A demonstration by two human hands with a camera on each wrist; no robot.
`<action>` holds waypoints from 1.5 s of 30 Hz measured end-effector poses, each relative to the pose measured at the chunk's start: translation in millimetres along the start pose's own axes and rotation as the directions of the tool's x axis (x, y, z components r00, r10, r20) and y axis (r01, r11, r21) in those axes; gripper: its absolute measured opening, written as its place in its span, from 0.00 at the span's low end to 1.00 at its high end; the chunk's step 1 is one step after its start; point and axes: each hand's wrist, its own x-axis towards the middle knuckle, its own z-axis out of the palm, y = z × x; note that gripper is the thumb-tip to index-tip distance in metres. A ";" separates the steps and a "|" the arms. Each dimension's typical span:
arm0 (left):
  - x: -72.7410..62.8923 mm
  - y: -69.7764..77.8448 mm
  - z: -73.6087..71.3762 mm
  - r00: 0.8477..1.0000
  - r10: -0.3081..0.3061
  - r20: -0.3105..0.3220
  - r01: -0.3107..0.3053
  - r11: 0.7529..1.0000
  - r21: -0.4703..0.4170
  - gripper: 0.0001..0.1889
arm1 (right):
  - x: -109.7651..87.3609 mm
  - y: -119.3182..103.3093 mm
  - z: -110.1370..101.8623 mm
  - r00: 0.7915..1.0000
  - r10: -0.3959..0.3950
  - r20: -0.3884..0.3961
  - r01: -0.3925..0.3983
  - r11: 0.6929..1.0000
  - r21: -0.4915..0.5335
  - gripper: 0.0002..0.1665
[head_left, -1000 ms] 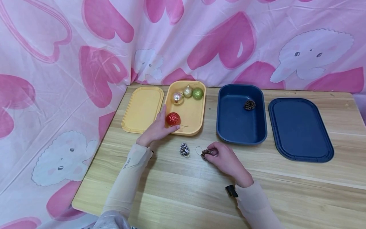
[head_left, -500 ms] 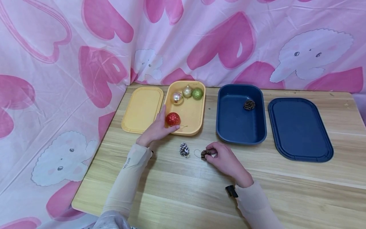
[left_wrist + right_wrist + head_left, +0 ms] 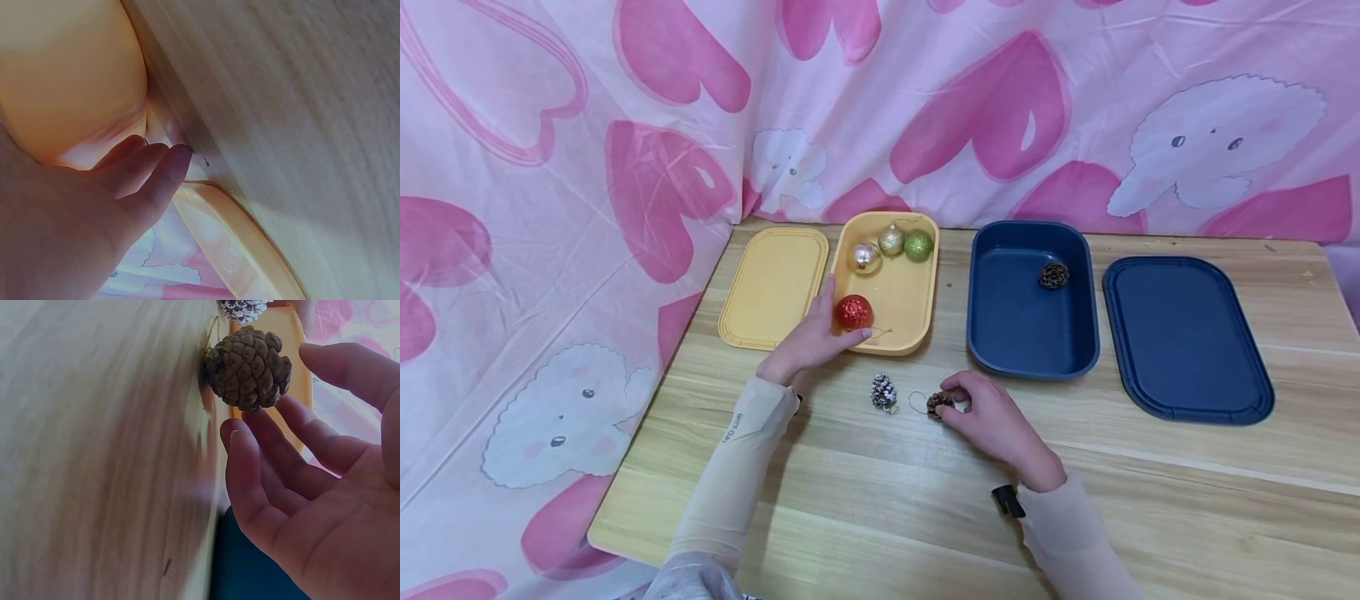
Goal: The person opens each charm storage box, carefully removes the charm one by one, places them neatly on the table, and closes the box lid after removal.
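My left hand (image 3: 808, 340) lies along the near left corner of the yellow box (image 3: 917, 325), its thumb over the rim beside a red bauble (image 3: 854, 312). In the left wrist view its fingers (image 3: 165, 178) extend along the box's outer wall. With its fingertips, my right hand (image 3: 996, 417) holds a brown pine cone (image 3: 938, 406) by one end, low at the tabletop. A string loop on the pine cone (image 3: 247, 369) shows in the right wrist view, where the thumb tip appears at its edge. Left of it lies a white-tipped pine cone (image 3: 883, 392).
Pink-gold, gold and green baubles (image 3: 918, 245) sit toward the back of the yellow box. The blue box (image 3: 1033, 346) contains another brown pine cone (image 3: 1055, 276). A yellow lid (image 3: 773, 287) and a blue lid (image 3: 1191, 342) lie at the outer sides. A pink curtain (image 3: 865, 108) hangs behind.
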 end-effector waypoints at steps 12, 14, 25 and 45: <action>0.7 1.4 1.1 1.000 0.000 -0.003 0.000 1.000 0.009 0.62 | -4.9 -7.1 -6.4 0.999 -0.040 -0.004 0.040 0.999 -0.019 0.20; 1.0 1.5 1.2 1.000 0.003 -0.007 -0.003 1.000 0.013 0.63 | -5.4 -8.9 -8.2 0.999 -0.049 -0.005 0.049 0.999 -0.022 0.20; 0.2 3.6 2.2 0.999 0.000 -0.037 0.002 0.999 0.036 0.64 | -8.0 -12.1 -21.7 0.985 -0.160 -0.063 0.161 0.987 0.024 0.16; 0.0 1.5 0.0 0.992 0.054 -0.111 -0.044 0.995 0.090 0.63 | -11.1 -5.2 -52.4 0.966 -0.173 -0.195 0.175 0.984 -0.005 0.15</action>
